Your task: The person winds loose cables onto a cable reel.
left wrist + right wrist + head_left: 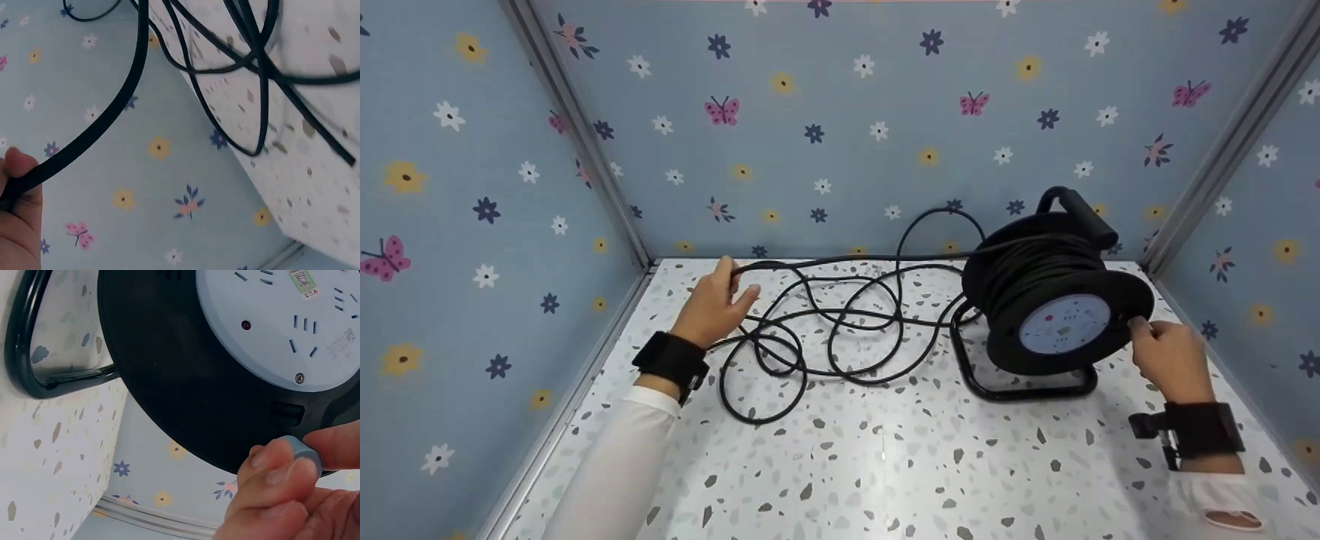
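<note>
A black cable reel (1011, 354) stands at the right on the speckled white surface, cable wound round its drum and a pale socket panel (1065, 324) on its face. My right hand (1174, 360) pinches a grey knob (308, 455) near the rim of that face, between thumb and fingers. At the left, my left hand (711, 306) holds the black cable (67, 153), its fingers curled round it. From there the cable runs across to the top of the drum. Loose loops of cable (761, 421) lie between hand and reel.
The reel's tubular stand (1035, 395) rests on the speckled surface (877, 465). Flowered blue panels (810, 150) wall in the back and both sides, with metal strips at the corners. A black handle (1087, 217) rises above the reel.
</note>
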Tool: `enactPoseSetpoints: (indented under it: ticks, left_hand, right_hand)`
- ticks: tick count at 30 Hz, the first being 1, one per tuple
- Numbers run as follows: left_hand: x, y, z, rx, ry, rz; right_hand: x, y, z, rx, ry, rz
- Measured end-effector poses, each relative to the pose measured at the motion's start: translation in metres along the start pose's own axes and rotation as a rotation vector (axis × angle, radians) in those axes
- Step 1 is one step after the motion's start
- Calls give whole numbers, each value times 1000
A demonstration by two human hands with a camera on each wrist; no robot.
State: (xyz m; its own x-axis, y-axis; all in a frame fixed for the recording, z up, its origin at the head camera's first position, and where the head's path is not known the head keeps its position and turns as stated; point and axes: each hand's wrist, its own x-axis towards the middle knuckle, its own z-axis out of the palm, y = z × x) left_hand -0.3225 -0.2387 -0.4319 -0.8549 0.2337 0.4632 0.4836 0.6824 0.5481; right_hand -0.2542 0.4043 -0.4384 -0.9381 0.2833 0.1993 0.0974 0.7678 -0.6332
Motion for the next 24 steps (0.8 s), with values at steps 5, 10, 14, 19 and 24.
enactPoseSetpoints:
  ticks: [5, 10, 14, 19, 24]
  left_hand:
    - [-5, -4, -27, 259, 30, 162]
    - [-2, 3, -65, 408, 183, 382]
    - [3, 6, -80, 266, 328, 315]
    - [-2, -10, -69, -8, 331, -15]
    - [-18, -34, -61, -62, 178, -215]
  right_hand:
    - [0, 2, 1, 12, -32, 29]
    - [-1, 2, 4, -3, -64, 35]
    - [-2, 3, 6, -10, -71, 33]
    - [-2, 5, 5, -45, -60, 22]
    - [-1, 7, 7, -68, -76, 3]
